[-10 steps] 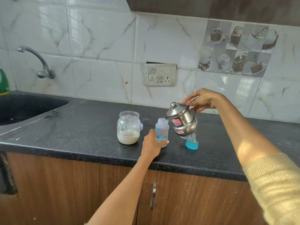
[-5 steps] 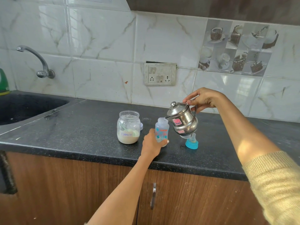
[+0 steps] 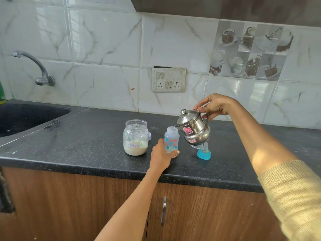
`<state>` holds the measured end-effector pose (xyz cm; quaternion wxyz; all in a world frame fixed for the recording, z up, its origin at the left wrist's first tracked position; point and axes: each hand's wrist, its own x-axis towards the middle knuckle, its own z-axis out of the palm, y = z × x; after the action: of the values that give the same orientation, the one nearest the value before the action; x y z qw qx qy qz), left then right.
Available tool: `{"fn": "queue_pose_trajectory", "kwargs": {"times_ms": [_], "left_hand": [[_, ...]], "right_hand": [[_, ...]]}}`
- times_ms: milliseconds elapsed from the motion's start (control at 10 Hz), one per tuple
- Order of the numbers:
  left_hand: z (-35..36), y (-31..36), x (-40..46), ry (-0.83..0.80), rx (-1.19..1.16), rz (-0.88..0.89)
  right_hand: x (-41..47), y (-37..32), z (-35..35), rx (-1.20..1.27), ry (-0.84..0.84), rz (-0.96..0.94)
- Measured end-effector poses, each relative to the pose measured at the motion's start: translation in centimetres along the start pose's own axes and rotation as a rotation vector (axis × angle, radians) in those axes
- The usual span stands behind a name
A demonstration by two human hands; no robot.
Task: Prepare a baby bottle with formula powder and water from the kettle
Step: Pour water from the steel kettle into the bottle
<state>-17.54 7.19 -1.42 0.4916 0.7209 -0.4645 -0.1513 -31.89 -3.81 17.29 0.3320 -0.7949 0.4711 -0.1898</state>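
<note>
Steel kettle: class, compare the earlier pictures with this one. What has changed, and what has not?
The right hand has tipped the small steel kettle further, its spout now at the mouth of the clear printed baby bottle. The left hand still grips the bottle; the formula jar and blue teat cap stayed put.

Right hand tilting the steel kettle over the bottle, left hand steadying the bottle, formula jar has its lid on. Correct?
One error: the formula jar is open, with no lid on its mouth, as the head view shows. The rest holds: the right hand tilts the steel kettle over the bottle, and the left hand steadies the bottle.
</note>
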Motion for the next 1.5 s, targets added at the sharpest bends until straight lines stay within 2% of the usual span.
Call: {"fn": "queue_pose_trajectory", "kwargs": {"times_ms": [1500], "left_hand": [[-0.10, 0.24, -0.36, 0.002, 0.006, -0.015]], "right_hand": [[0.13, 0.12, -0.18, -0.030, -0.007, 0.002]]}}
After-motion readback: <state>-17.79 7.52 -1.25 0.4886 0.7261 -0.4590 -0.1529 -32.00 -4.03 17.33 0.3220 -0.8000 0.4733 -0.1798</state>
